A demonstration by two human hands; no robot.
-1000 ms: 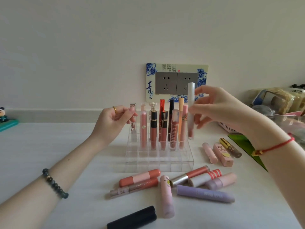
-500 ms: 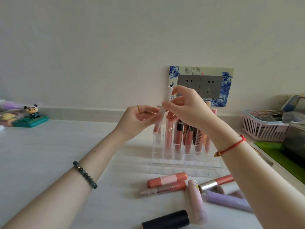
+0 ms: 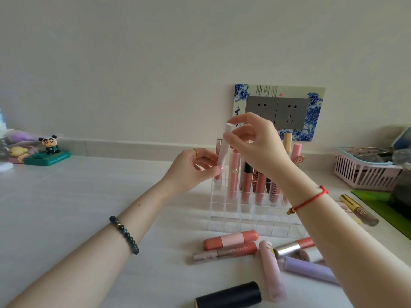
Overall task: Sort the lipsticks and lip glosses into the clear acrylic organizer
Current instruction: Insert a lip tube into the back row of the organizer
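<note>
While right hand [image 3: 258, 150] pinches white tube [image 3: 223, 153], racked gloss [image 3: 255, 185] reads "COLOR".

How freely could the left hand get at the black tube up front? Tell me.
Probably yes: the black tube lies in the open, nothing over it, though the left hand pinches the white tube.

Soft, even daylight; faint shadows; wide-angle edge distortion.
</note>
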